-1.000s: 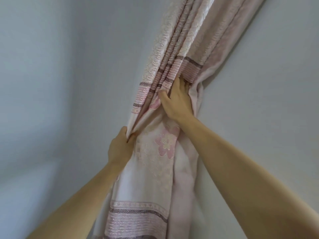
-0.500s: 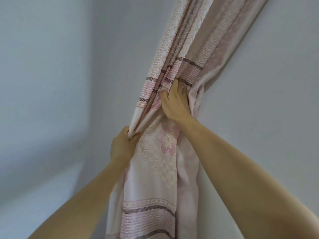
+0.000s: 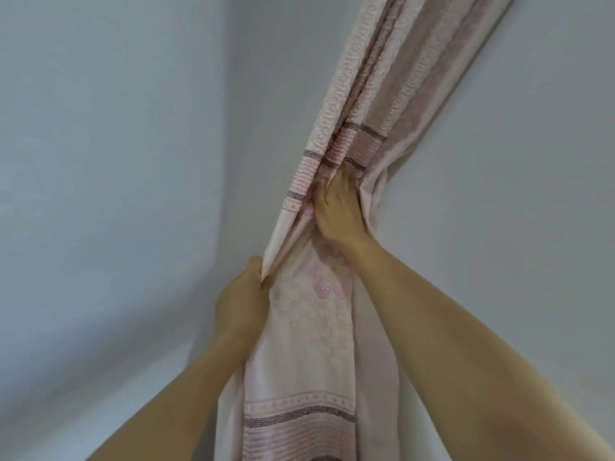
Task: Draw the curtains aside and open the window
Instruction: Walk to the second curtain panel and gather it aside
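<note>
A pink and cream curtain with striped bands and a flower pattern hangs bunched in folds in front of a pale wall, running from the upper right down to the bottom middle. My left hand is closed around the curtain's left edge at mid height. My right hand sits higher, with its fingers pushed into the gathered folds just below a dark striped band. No window shows in this view.
Pale grey-white walls meet in a corner just left of the curtain. Another stretch of wall lies to the right, behind my right forearm.
Both hands keep their hold on the curtain. The bunched cloth and the wall corner have drifted to the right in view, and the folds look a little more tightly gathered.
</note>
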{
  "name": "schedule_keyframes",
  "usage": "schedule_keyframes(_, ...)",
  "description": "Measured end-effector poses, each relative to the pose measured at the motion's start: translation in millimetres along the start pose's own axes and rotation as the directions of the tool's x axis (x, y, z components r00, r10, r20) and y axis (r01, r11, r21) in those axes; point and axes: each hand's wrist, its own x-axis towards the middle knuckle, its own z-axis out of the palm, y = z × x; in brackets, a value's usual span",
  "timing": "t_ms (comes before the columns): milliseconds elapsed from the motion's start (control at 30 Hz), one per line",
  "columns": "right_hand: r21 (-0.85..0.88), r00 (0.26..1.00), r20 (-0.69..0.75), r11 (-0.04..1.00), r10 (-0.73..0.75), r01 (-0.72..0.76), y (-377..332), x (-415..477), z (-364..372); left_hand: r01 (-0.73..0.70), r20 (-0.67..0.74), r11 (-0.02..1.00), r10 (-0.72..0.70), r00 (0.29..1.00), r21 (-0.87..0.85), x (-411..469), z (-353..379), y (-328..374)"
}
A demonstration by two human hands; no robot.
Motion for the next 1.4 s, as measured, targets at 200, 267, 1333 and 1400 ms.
schedule_keyframes(200,-0.195,0.996,0.063,0.978,-0.068,0.079,13.2,18.0,26.5,-0.004,0.032,0.999,0.002,0.999,0.043,16.2,11.1,-5.1)
schedule_keyframes(267,-0.207,0.994,0.101,0.977,-0.040,0.060,9.6,28.2,33.0,-0.006,0.018,0.999,0.005,1.000,0.036,21.6,10.9,-9.9)
schedule_keyframes(1333,-0.132,0.918,-0.015,0.909,0.397,-0.395,13.1,-91.5,-42.9,0.207,0.217,0.896,-0.129,0.968,-0.393,-111.0,21.4,13.0)
schedule_keyframes(1400,-0.061,0.914,-0.050,0.913,0.402,-0.404,11.7,-108.2,-60.4,0.256,0.282,0.881,-0.148,0.948,-0.397,-136.7,25.1,12.0)
